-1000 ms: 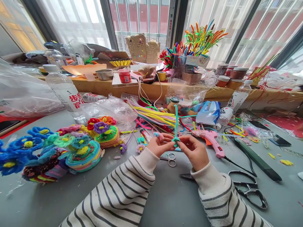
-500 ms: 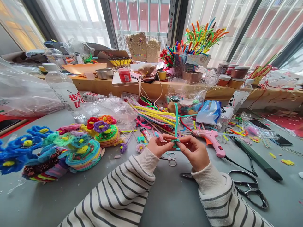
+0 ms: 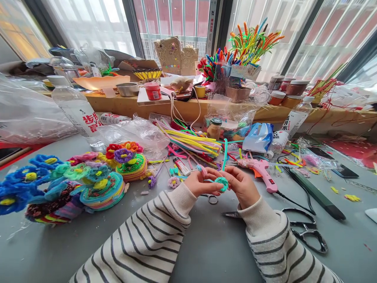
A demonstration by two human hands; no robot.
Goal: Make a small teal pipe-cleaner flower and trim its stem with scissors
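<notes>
Between my hands is a turquoise pipe cleaner (image 3: 222, 184), coiled into a small round clump with one straight end standing up behind my fingers. My left hand (image 3: 204, 181) pinches the clump from its left side. From the right, my right hand (image 3: 242, 185) grips it with thumb and forefinger. Partly hidden beneath my left hand lie small scissors (image 3: 212, 199). Larger black-handled scissors (image 3: 309, 236) lie by my right forearm, their blade tip showing left of the cuff. A pink glue gun (image 3: 266, 177) rests on the table just beyond my right hand.
Pipe-cleaner flowers (image 3: 32, 177) and a round coiled base (image 3: 103, 192) stand on the left. Loose pipe cleaners (image 3: 194, 139) are heaped behind my hands, near a lighter (image 3: 182, 166). A water bottle (image 3: 78, 112) leans at the back left. A dark green bar (image 3: 321, 196) lies right.
The turquoise clump has turned so its round coiled side shows, and its upright end tilts right and sits lower. Both hands have shifted slightly. The whole view has moved a little.
</notes>
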